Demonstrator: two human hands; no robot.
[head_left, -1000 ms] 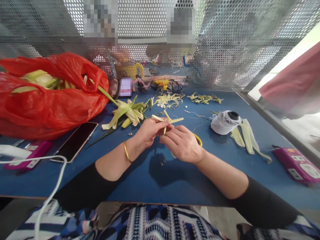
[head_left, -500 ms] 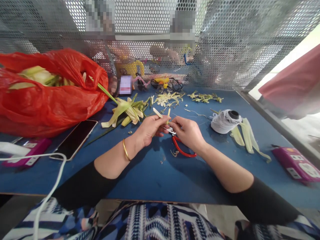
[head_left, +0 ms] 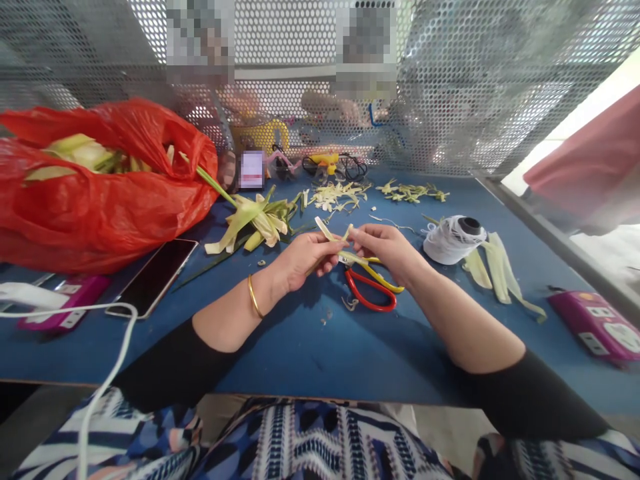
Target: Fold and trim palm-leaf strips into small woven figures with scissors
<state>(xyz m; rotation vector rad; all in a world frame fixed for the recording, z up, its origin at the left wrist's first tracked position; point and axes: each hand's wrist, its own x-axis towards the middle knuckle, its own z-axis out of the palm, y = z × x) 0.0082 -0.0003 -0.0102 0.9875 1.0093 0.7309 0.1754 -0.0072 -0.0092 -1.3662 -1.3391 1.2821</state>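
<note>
Between my two hands is a pale strip of husk (head_left: 325, 229), folded or forked into two ends. My left hand (head_left: 306, 257) pinches it near the fold, with one end sticking up past the thumb. At the other end, my right hand (head_left: 383, 248) has thumb and index finger closed on the tip. Scissors (head_left: 370, 297) with one red and one yellow handle lie on the table just below my right hand, apart from my fingers. A white spool of thread (head_left: 453, 241) stands to the right, with pale husk leaves (head_left: 500, 267) beside it.
A red plastic bag (head_left: 110, 220) of husks fills the left. Near it lie a phone (head_left: 155, 277), a purple power strip (head_left: 65, 303) and a husk pile (head_left: 257, 223). Cut pieces (head_left: 340, 195) lie ahead, before a perforated metal screen (head_left: 285, 40). Another purple strip (head_left: 595, 327) is at right.
My right hand has shifted up and right, away from the scissors, uncovering their yellow handle. It now pinches the husk's right end, which has bent over from upright.
</note>
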